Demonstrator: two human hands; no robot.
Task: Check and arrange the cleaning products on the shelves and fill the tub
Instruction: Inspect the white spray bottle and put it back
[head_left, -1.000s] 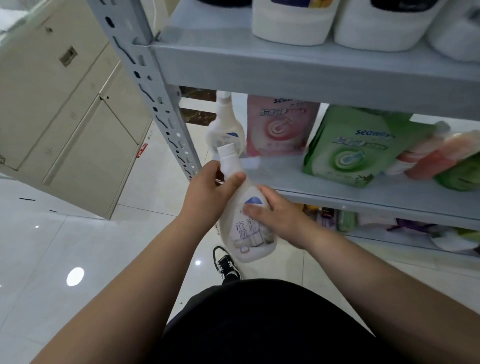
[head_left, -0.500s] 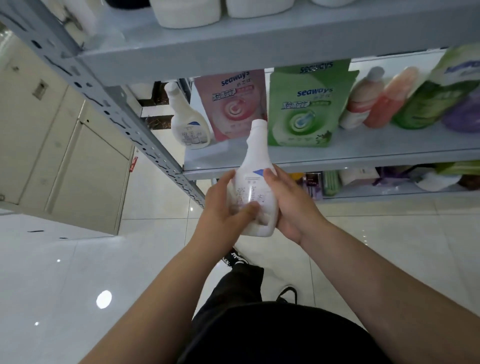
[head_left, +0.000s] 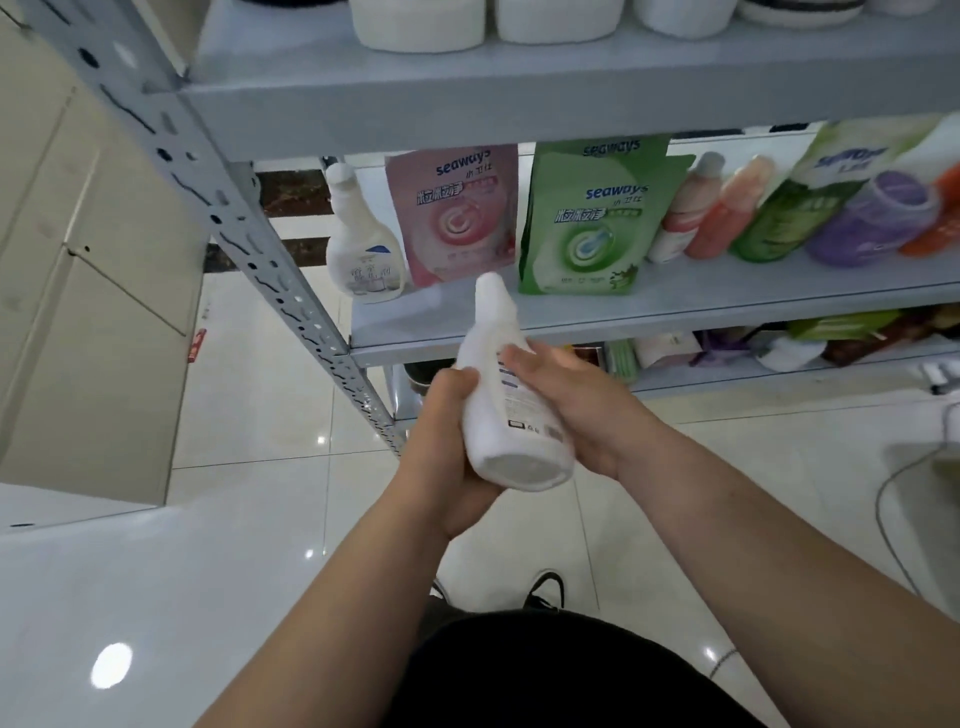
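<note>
At the left of the grey metal shelf (head_left: 675, 318) stands a white bottle (head_left: 363, 244). Your left hand (head_left: 448, 441) grips the base of a white plastic cleaner bottle (head_left: 511, 415), which is tilted in front of the shelf. Your right hand (head_left: 574, 410) is wrapped round its label side.

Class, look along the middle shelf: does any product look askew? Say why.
Yes. At the right end the orange bottles and purple pouch lean sideways, unlike the upright white bottle at left; lens distortion may exaggerate this.
</note>
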